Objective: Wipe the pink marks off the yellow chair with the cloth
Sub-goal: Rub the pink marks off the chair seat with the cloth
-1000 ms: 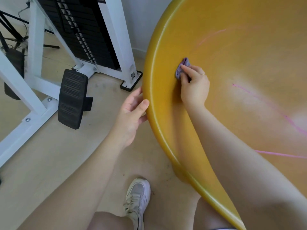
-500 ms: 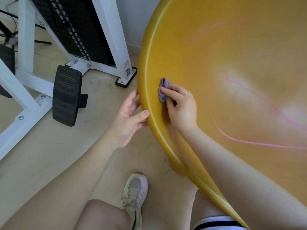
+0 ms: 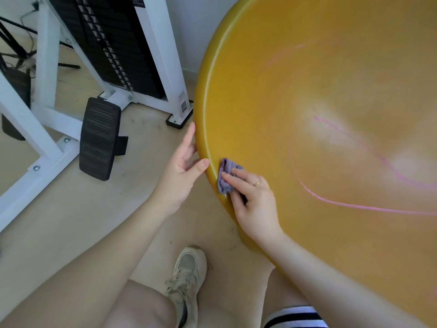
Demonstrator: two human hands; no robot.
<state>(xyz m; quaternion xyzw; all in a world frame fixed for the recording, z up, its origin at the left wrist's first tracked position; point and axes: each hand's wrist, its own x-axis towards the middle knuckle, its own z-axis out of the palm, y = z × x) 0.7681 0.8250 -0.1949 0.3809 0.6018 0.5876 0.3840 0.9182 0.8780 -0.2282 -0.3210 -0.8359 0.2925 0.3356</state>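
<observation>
The yellow chair (image 3: 272, 95) is a big rounded shell filling the right side of the view. Pink marks (image 3: 354, 205) curve across its inner surface, with a fainter streak higher up. My right hand (image 3: 253, 204) holds a small purple cloth (image 3: 225, 175) bunched under its fingers and presses it against the inside of the shell just by the left rim. My left hand (image 3: 182, 171) rests on the outer edge of the rim, thumb on the lip and fingers straight along the outside.
A white gym machine (image 3: 156, 50) with a black weight stack stands on the floor to the left, close to the chair's rim. Its black foot pedal (image 3: 98, 138) juts out low. My shoe (image 3: 186, 280) is on the beige floor below the rim.
My right hand has slid the cloth down along the inside of the left rim toward me. My left hand has stayed on the rim's outer edge.
</observation>
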